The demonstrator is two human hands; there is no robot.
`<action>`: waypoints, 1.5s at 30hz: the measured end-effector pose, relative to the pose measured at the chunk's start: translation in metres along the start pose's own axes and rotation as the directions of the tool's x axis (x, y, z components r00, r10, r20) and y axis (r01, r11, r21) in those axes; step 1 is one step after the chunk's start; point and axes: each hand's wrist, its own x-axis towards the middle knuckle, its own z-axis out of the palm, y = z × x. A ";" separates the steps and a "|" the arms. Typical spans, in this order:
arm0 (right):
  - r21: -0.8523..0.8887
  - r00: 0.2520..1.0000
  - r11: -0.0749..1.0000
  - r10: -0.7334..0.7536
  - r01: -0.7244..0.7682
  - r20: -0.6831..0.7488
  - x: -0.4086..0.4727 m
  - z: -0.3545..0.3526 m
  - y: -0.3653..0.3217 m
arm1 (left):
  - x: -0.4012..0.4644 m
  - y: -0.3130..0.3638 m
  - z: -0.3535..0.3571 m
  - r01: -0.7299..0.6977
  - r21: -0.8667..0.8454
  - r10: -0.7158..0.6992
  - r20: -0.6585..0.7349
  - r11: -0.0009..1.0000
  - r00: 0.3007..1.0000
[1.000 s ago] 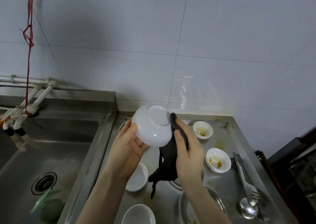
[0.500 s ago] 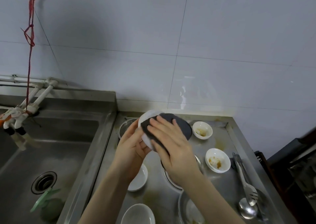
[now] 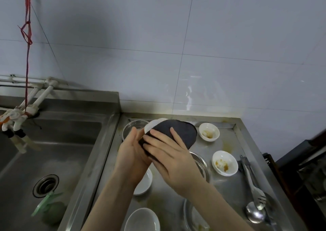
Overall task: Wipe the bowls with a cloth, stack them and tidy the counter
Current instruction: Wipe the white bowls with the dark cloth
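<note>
1. The white bowl (image 3: 153,124) is held above the steel counter (image 3: 234,192) by the left hand (image 3: 131,157), whose fingers are curled under and behind it; the grip itself is largely hidden by the right hand.
2. The dark cloth (image 3: 183,133) is pressed over the bowl by the right hand (image 3: 172,157), with its fingers spread and nearly straight on the fabric.
3. Most of the bowl is covered by the cloth, so only a white crescent of rim is seen at the upper left; whether its inside or its underside faces the cloth cannot be told.
4. The covered bowl is seen tilted, with the long axis of its outline running from lower left to upper right.
5. Behind the hands, a metal bowl (image 3: 134,127) is partly hidden by the left fingers.
6. Below the wrists, a white dish (image 3: 144,183) is half concealed by the left forearm, and a metal plate (image 3: 201,163) is mostly concealed by the right hand.
7. Two small white bowls with yellow-brown residue are set to the right: a far one (image 3: 209,131) and a nearer one (image 3: 225,162).
8. Another white dish (image 3: 142,220) and a metal dish (image 3: 192,216) are cut off by the bottom edge.
9. Metal tongs (image 3: 252,181) and a ladle (image 3: 255,213) are laid along the right side of the counter.
10. A sink (image 3: 58,153) is seen on the left, with a drain (image 3: 45,185) and a blurred green object (image 3: 51,207) near it.
</note>
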 end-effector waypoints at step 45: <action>0.439 0.296 0.179 0.931 -0.880 0.213 -0.066 0.049 0.111 | 0.165 -0.095 -0.121 -0.100 0.993 -0.011 0.100 -0.059 0.995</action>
